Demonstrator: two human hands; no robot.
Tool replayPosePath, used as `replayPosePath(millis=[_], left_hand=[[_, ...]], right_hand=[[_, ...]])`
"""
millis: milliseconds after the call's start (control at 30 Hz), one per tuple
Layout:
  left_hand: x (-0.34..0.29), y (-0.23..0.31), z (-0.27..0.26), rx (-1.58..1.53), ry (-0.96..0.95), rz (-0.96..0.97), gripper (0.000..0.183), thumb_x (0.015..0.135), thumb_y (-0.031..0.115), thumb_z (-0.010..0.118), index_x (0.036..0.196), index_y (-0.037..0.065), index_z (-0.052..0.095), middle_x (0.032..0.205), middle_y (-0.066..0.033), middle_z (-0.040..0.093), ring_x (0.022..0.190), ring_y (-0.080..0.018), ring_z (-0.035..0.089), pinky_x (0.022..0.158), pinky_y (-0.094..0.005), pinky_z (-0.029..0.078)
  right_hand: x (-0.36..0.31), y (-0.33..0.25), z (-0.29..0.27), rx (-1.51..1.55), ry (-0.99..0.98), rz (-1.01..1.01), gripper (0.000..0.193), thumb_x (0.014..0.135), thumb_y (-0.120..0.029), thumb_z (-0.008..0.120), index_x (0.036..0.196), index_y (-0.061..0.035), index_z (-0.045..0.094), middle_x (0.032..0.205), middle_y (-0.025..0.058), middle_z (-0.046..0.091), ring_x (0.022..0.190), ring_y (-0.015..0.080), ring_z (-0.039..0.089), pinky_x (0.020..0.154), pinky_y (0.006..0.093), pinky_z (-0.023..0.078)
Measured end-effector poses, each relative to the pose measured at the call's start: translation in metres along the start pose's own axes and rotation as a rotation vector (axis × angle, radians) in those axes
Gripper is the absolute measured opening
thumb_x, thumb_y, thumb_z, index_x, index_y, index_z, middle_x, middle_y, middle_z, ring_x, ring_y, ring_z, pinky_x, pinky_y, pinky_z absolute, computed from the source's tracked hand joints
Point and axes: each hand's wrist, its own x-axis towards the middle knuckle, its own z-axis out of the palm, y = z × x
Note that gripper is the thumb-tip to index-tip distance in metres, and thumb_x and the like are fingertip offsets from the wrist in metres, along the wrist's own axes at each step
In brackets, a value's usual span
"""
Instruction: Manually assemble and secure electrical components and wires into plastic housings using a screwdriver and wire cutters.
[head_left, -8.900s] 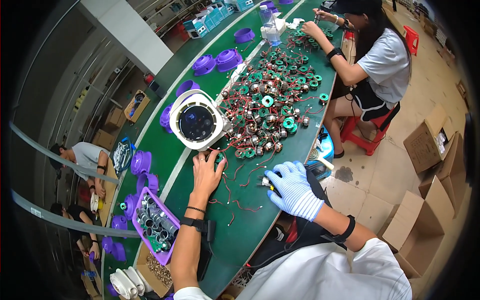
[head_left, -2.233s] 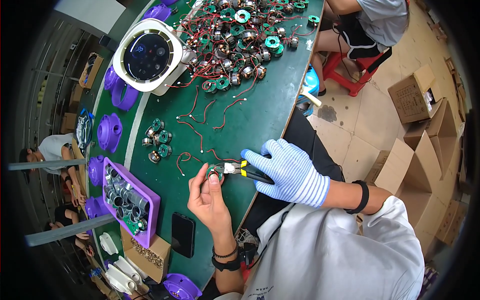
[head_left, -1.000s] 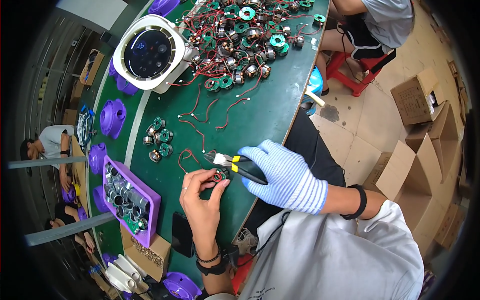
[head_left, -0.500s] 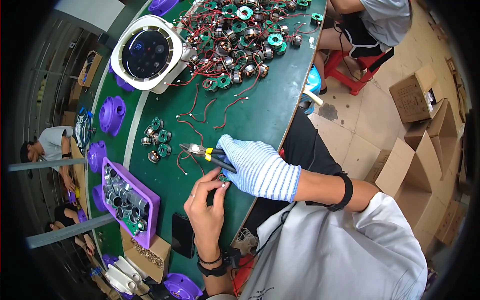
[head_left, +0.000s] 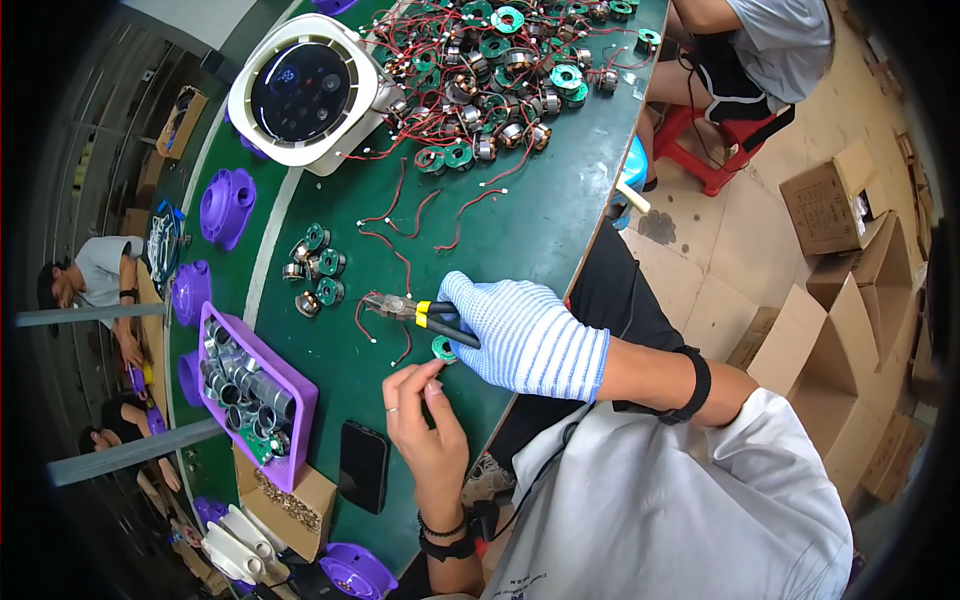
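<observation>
My right hand, in a blue-and-white striped knit glove, grips pliers with black-and-yellow handles, the jaws pointing left. Beside the glove, below the handles, is a small green-topped motor coil, partly hidden by the glove. My bare left hand is just below it, fingers loosely bent and thumb apart, the index fingertip at the coil's lower edge. Red wires with white connectors lie around the plier jaws. To the left sit several motor coils in a small group.
A large heap of wired motor coils covers the far table beside a white appliance. At left is a purple tray of metal cylinders, near a phone and a cardboard box. Someone sits on a red stool.
My left hand has drawn slightly down and right, its pinch on a small white piece loosened. The green coil shows more plainly now. The pliers remain in my right hand.
</observation>
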Motion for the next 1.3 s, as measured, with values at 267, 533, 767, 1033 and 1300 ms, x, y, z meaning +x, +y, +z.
replayPosePath(millis=[267,533,767,1033,1300], left_hand=[[0.008,0.004,0.005,0.197,-0.06,0.096,0.019,0.091,-0.005,0.07,0.107,0.0,0.063,0.106,-0.0146,0.056,0.089,-0.0244,0.059,0.074,-0.034,0.05],[0.007,0.0,0.001,0.245,-0.006,0.162,0.015,0.087,-0.007,0.074,0.098,-0.001,0.065,0.099,-0.0133,0.061,0.082,-0.0257,0.061,0.072,-0.0345,0.051],[-0.002,-0.003,0.004,0.255,-0.016,0.218,0.016,0.086,-0.006,0.075,0.094,0.0,0.063,0.095,-0.0151,0.063,0.084,-0.0332,0.063,0.072,-0.0418,0.051],[-0.003,-0.006,0.006,0.246,-0.015,0.224,0.016,0.086,-0.008,0.074,0.092,-0.001,0.061,0.093,-0.0152,0.062,0.082,-0.0341,0.062,0.071,-0.0423,0.051],[-0.002,0.001,0.007,0.134,0.061,0.176,0.012,0.092,-0.003,0.072,0.099,-0.001,0.062,0.105,-0.0151,0.065,0.084,-0.027,0.065,0.075,-0.0351,0.052]], right_hand=[[0.0,-0.003,0.012,0.015,0.136,-0.006,0.047,0.091,-0.029,0.075,0.119,-0.0009,0.05,0.084,0.0172,0.071,0.077,0.0408,0.072,0.066,0.0496,0.058],[0.011,-0.004,0.011,-0.077,0.06,-0.027,0.049,0.091,-0.032,0.074,0.119,-0.0007,0.049,0.086,0.0193,0.071,0.079,0.0421,0.072,0.067,0.0499,0.059],[0.007,-0.005,0.014,-0.073,0.094,-0.059,0.047,0.091,-0.031,0.074,0.118,-0.0008,0.05,0.088,0.0203,0.071,0.079,0.0419,0.071,0.066,0.0502,0.058],[0.004,-0.008,0.015,-0.088,0.099,-0.031,0.045,0.091,-0.03,0.074,0.116,-0.0018,0.049,0.087,0.02,0.071,0.077,0.0422,0.071,0.065,0.05,0.057],[-0.002,-0.005,0.019,-0.053,0.16,-0.05,0.044,0.09,-0.027,0.075,0.118,-0.0018,0.052,0.093,0.0195,0.068,0.083,0.0412,0.07,0.069,0.0492,0.058]])
